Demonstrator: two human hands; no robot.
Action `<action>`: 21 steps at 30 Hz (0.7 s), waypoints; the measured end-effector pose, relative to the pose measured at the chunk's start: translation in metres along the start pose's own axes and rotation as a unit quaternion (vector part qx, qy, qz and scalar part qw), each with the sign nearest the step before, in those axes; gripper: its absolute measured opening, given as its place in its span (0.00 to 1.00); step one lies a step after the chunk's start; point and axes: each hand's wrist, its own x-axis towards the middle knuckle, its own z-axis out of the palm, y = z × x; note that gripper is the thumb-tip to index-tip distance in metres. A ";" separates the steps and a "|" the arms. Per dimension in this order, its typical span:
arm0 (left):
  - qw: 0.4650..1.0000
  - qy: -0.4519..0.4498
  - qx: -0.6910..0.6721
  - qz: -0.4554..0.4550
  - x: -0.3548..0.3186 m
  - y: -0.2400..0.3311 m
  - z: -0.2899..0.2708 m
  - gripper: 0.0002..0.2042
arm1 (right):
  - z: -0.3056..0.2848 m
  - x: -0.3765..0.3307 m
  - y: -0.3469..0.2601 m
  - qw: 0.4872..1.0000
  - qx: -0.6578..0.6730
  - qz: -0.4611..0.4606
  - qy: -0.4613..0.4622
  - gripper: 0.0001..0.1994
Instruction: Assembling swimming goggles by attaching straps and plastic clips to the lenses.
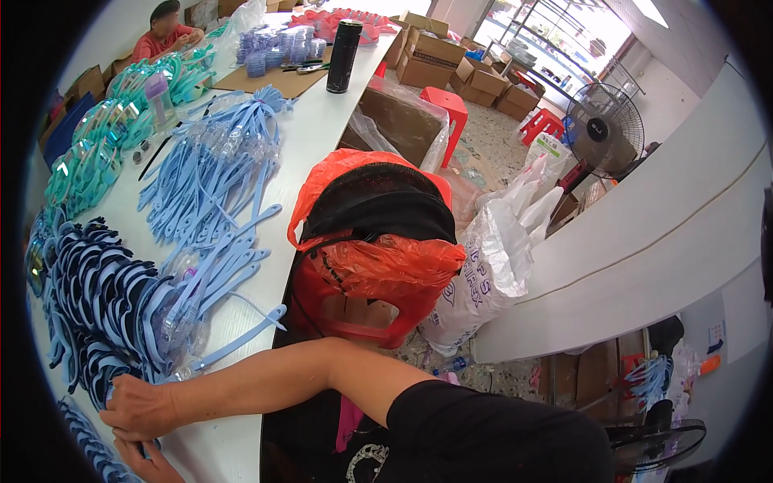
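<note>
Item: row of dark navy and light blue frame pieces [105, 310], stacked on edge along the near left of the white worktable [318, 121].

Hands: your right hand [141, 409] reaches across your body and lies flat on the near end of that row, fingers spread loosely over the pieces, closed round nothing that can be seen. Your left hand [145, 460] sits just below it at the table edge, partly hidden under the right one; whether it grips a piece cannot be told.

Progress, as a judgement: the long packed row suggests a good share is already gathered. A second short run of the same dark pieces [88, 443] lies at the very bottom left.

Still loose: a wide heap of light blue plastic arms [213, 173] spreads over the middle of the table, some sliding toward your row, some in clear film. That heap looks like the larger part left to handle.

Farther along the table: stacks of teal framed pieces [105, 133] down the left edge, a lilac bottle [159, 97] among them, a tall black flask [344, 56] standing on a cardboard sheet [274, 79], clear blue-tinted stacks [282, 47] behind it.

Beside you: a red stool wrapped in an orange bag [374, 266] with a black mesh item on top, white plastic bags [499, 249] against it.

Background: another person in a red top [165, 32] seated at the far end, cardboard boxes [439, 56], a floor fan [604, 125]
</note>
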 end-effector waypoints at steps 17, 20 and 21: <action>0.992 0.025 0.028 0.121 -0.002 -0.003 -0.010 0.09 | -0.023 0.021 -0.005 0.955 0.199 0.220 -0.032 0.10; 0.990 -0.097 0.101 0.029 0.000 -0.030 -0.023 0.15 | -0.038 0.017 0.011 0.906 0.203 0.253 -0.270 0.15; 0.996 -0.027 0.089 -0.004 0.001 -0.037 -0.025 0.17 | -0.041 0.022 0.010 0.905 0.211 0.251 -0.273 0.15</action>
